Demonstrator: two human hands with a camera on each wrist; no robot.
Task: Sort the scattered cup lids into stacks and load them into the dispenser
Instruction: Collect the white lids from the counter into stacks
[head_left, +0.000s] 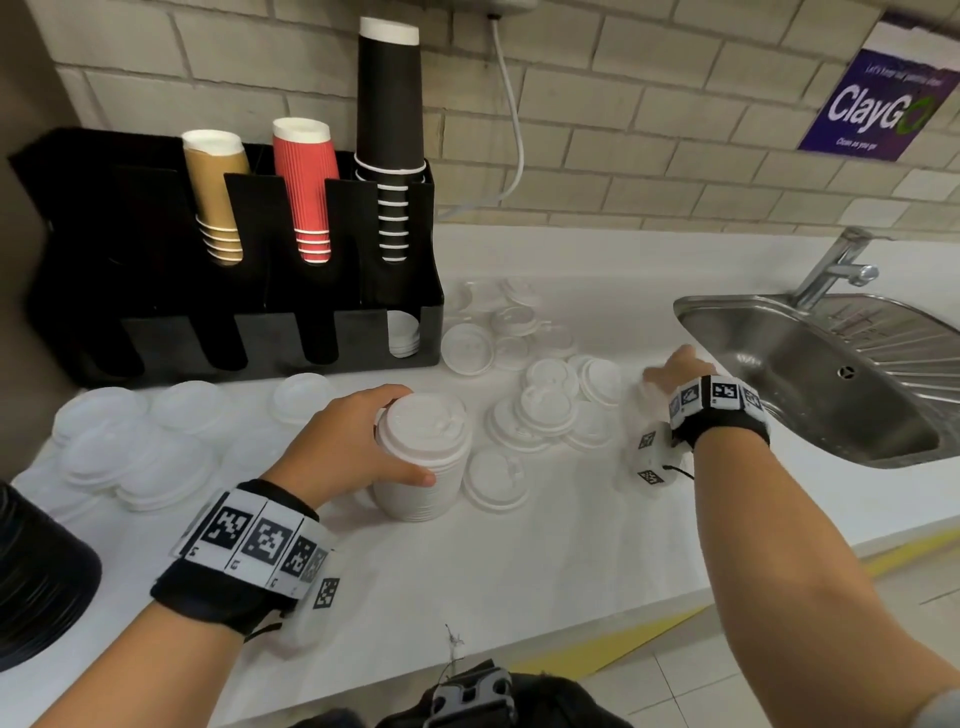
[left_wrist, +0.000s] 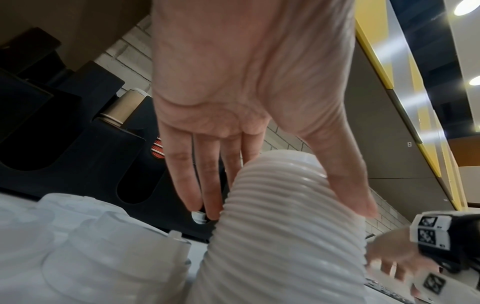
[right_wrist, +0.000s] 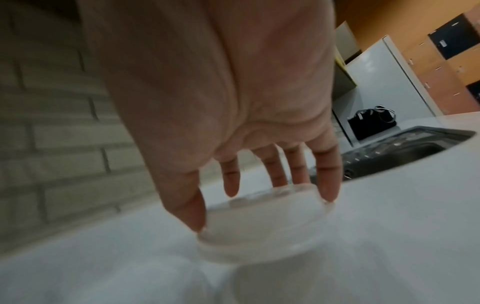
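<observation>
Fingers around lid rim

Beige brick wall behind white counter.

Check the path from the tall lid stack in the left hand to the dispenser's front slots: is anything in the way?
Nothing tall blocks it. The left hand grips the lid stack on the counter; between it and the dispenser only a loose lid lies flat near the base. Lifted, the stack would likely clear it.
</observation>
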